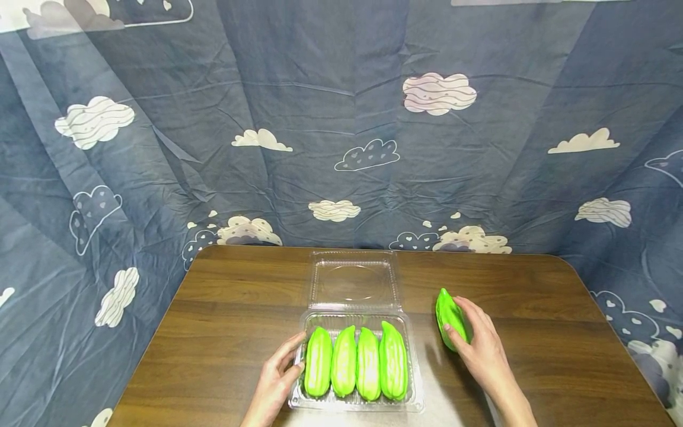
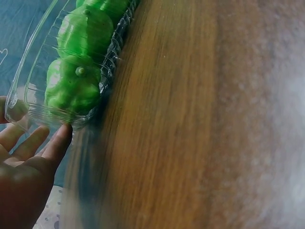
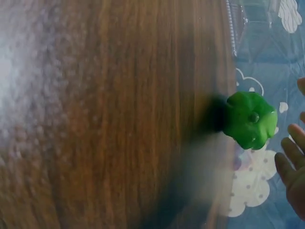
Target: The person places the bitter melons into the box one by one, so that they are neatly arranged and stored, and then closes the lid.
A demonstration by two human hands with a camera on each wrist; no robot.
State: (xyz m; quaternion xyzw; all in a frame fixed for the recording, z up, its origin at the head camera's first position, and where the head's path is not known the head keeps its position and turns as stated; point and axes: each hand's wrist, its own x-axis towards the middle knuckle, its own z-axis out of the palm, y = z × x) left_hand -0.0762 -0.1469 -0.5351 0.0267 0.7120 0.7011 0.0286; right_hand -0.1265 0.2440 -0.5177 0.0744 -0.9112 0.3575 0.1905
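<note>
Several bright green, ridged bitter melons (image 1: 344,363) lie side by side, tips away from me, in a clear plastic clamshell box (image 1: 352,407). My left hand (image 1: 274,373) touches the left wall of the box. In the left wrist view its fingers (image 2: 56,143) lie spread against the box's end, close to the nearest bitter melon (image 2: 74,88). To the right of the box, another bitter melon (image 1: 450,320) has my right hand (image 1: 482,350) around it. The right wrist view shows a gap between those fingers (image 3: 285,167) and that bitter melon (image 3: 248,121).
The box's clear lid (image 1: 354,283) is folded back flat on the brown wooden table (image 1: 240,296). Beyond the table's far edge hangs a dark blue curtain (image 1: 320,101) with a cloud pattern, which also runs along both sides.
</note>
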